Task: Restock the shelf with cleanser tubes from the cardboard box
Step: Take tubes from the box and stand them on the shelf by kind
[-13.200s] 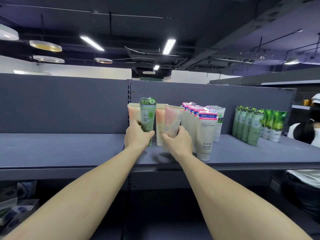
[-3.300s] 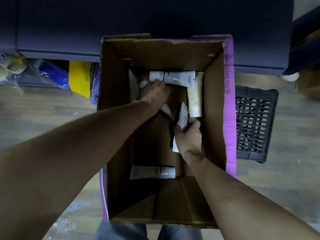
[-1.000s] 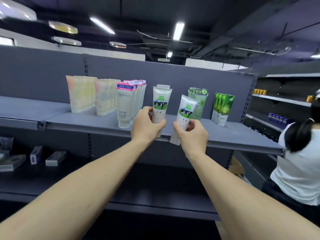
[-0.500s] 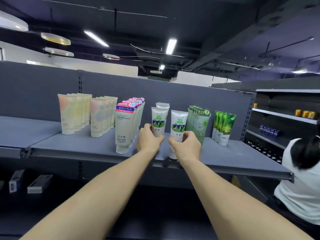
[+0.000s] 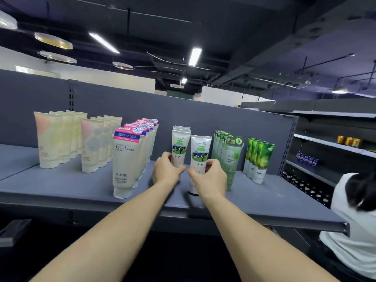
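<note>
The left hand curls its fingers round the lower part of a white cleanser tube with a cow label, which stands upright at the front of a short row of like tubes running back toward the shelf's rear panel. The right hand grips a second cow-label tube in the same way, thumb on one side and fingers wrapped behind; this tube stands cap-down on the grey shelf, just beside the first and nearer the front edge. The two hands almost touch at the thumbs.

To the left of these stands a row of pink-topped "Facial cleanser" tubes, and farther left two rows of pale peach tubes. To the right is a row of pale green tubes, then a short row of bright green tubes.

The cardboard box is out of view. At the right edge a person in a white top crouches near a darker shelving unit holding small items.
</note>
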